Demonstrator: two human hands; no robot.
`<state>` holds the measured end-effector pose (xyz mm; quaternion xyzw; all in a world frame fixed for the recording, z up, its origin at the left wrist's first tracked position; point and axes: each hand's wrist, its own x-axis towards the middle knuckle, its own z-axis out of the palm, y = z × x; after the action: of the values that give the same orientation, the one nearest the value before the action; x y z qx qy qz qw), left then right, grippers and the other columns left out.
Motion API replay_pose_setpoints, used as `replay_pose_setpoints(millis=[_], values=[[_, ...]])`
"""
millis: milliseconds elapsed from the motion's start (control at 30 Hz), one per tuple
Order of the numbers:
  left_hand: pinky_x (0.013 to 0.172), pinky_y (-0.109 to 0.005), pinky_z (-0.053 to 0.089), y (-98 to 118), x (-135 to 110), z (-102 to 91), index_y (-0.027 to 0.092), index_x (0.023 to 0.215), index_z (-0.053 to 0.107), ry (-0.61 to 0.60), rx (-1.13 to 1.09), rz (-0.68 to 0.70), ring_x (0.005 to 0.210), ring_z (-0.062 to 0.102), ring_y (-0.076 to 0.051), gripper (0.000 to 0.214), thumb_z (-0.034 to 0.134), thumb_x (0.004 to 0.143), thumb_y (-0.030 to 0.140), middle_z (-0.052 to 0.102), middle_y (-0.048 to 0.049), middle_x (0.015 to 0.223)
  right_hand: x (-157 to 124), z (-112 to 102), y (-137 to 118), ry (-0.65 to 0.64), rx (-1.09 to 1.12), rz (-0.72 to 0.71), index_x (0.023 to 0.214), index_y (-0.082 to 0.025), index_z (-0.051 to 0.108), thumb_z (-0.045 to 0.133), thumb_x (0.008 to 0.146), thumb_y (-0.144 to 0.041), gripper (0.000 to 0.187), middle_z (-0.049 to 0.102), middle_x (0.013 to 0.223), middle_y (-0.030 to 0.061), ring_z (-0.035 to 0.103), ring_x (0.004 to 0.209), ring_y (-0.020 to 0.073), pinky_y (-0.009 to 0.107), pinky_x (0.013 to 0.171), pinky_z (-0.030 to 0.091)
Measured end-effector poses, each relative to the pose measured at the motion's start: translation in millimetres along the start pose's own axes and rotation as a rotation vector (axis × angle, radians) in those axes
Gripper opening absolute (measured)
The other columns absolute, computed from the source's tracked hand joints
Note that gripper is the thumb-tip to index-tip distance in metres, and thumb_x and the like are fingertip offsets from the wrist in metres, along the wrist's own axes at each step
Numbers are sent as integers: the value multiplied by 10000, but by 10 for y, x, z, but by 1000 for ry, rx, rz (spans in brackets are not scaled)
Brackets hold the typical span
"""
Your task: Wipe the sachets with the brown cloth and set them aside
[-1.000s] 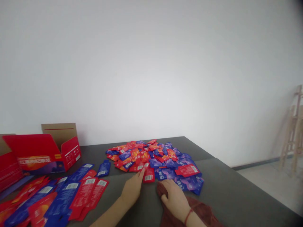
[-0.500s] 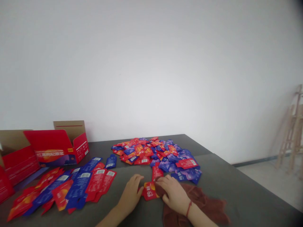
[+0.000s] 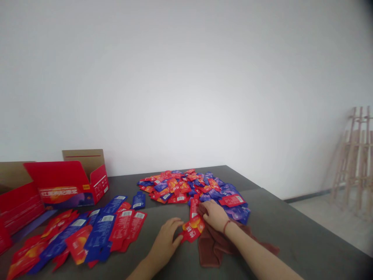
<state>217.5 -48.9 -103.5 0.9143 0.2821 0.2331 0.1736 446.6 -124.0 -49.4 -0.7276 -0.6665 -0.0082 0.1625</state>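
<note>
My left hand (image 3: 166, 240) rests on the dark table, thumb and fingers curved apart at the left edge of a red-and-orange sachet (image 3: 193, 228). The thumb tip looks to touch the sachet's lower corner. My right hand (image 3: 215, 216) has its fingers closed on a bunched part of a brown cloth (image 3: 210, 249), beside the upper right of that sachet. The rest of the cloth spreads under my right wrist and forearm. Just beyond the sachet lies another red one (image 3: 194, 208), barcode up, reaching toward the pile.
A big pile of red and purple-blue sachets (image 3: 180, 186) lies at the back. Overlapping red and blue sachets (image 3: 99, 233) are spread on the left, near a single blue one (image 3: 138, 200). Open red cartons (image 3: 62, 186) stand far left. Wooden easels (image 3: 355, 163) lean against the right wall.
My right hand has moved forward and right with the cloth, off the sachet's face. The sachet has turned, its right end now farther up. My left hand has shifted slightly right.
</note>
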Motion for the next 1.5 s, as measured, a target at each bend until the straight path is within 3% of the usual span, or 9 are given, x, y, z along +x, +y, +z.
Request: replay_pose_setpoints(millis=[167,267,500,733,833,933,1067,1267,1500], values=[[1063,-375,361,82,-6,13,281,1211,587,-132,-109,233,1197,526,-203,428,559,823,103,613,-8,1275,-438,-121,-174,12,52,-142,1075,-208,610,464,686,-117,425,649,1078,43,513,1019,211,303,929,335],[1061,-363,358,109,2,46,288,1189,609,-164,-105,296,1178,544,-188,433,520,829,65,644,11,1233,-581,-144,-205,-6,65,-141,1010,-200,617,452,671,-118,386,654,1023,43,520,958,209,311,910,341],[962,-353,422,151,-17,-38,248,1065,652,-137,-3,268,1047,592,-207,249,537,873,141,680,-20,1115,-561,118,-249,-83,14,-256,1223,-224,544,492,715,-161,514,576,1274,33,448,1125,233,337,948,315],[897,-356,446,133,18,-129,244,925,687,-176,120,341,974,611,-201,187,526,905,150,701,6,1053,-383,153,-170,-75,-175,-99,1030,-153,613,489,719,-125,335,647,1066,104,492,1009,264,375,856,357],[969,-402,431,47,26,-70,247,1026,679,-131,105,238,1106,575,-231,189,597,870,178,654,-26,1193,-365,165,-294,-91,-189,-160,1068,-142,608,513,736,-161,346,640,1091,121,481,1030,279,401,884,346],[1066,-464,359,-60,20,-4,232,1174,621,-88,99,135,1296,429,-276,372,670,808,185,495,-76,1406,-419,166,-396,-109,-182,-256,1183,-143,569,505,770,-193,421,605,1203,122,460,1073,281,414,915,334],[1106,-489,309,-129,-2,21,274,1310,515,-121,70,150,1338,380,-257,501,610,830,166,451,-51,1445,-539,92,-305,-156,-104,-393,1309,-190,487,508,783,-211,526,551,1326,67,436,1095,259,401,951,309],[1087,-412,362,0,-23,35,308,1401,390,-117,-50,188,1269,458,-216,642,515,807,98,508,-22,1392,-576,35,-262,-196,-58,-432,1276,-211,505,526,782,-224,495,583,1287,45,439,1081,239,386,953,304],[1141,-482,240,183,20,37,285,1433,318,-249,-6,187,1316,415,-198,668,469,814,85,446,-38,1451,-537,62,-338,-183,-52,-462,1223,-203,539,518,769,-218,455,593,1264,43,452,1072,251,379,938,319]])
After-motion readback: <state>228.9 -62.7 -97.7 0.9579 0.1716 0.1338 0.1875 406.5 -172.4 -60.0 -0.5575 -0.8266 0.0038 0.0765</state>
